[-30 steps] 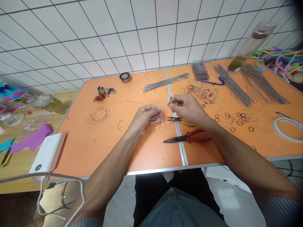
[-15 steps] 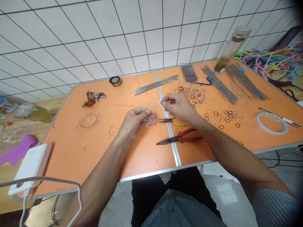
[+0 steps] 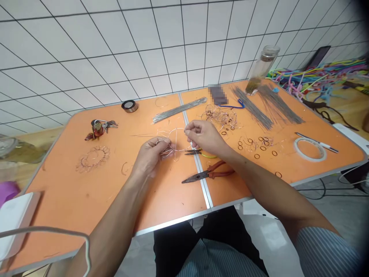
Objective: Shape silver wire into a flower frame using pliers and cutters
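Observation:
My left hand (image 3: 148, 157) is closed in a pinch on a bent wire piece (image 3: 172, 149) with thin curved loops, held above the table. My right hand (image 3: 206, 137) is closed, thumb and forefinger pinching the right side of that wire piece. Beneath my right hand lie small pliers with yellow handles (image 3: 192, 152), partly hidden. Nearer my body are long-nose pliers with red handles (image 3: 198, 176), whose handle ends are behind my right forearm. To the left of my left hand, a ring of looped wire (image 3: 93, 158) lies flat.
Straight wire bundles (image 3: 180, 110) lie at the back, near a tilted-looking glass bottle (image 3: 256, 79). Tangled wire (image 3: 221, 117) and several dark rings (image 3: 257, 156) are scattered right. A tape roll (image 3: 300, 154), black tape (image 3: 129, 106), keys (image 3: 99, 129) and a white box (image 3: 17, 219) sit around.
The view has swung to the right, so the table appears further left. Both hands keep their grip on the wire piece, whose loops sit at a slightly different angle.

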